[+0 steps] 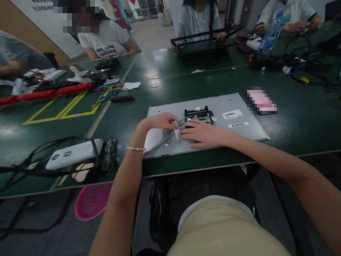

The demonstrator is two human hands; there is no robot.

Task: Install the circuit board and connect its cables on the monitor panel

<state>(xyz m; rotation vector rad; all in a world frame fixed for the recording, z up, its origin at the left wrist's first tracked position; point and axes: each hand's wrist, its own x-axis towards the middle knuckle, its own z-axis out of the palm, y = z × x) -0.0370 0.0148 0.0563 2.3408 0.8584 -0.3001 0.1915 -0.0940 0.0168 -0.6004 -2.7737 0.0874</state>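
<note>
The fingers of the left hand (165,121) curl in at the upper end of a small white strip (177,133); whether they pinch it cannot be made out. The fingers of the right hand (204,134) stretch out, slightly parted, palm down over the panel (253,129), their tips by the strip's right edge. The strip's long axis runs roughly away from the person, its lower end tipped slightly right. Beneath both hands, the grey panel lies flat at the green table's (165,85) near edge, its long axis running left to right, the right end angled slightly farther away. The right hand hides part of the circuit board (199,119) and its black frame (198,111); the forearms cover stretches of panel. Beyond its right end, a pink phone-like object (262,101) is pixelated.
</note>
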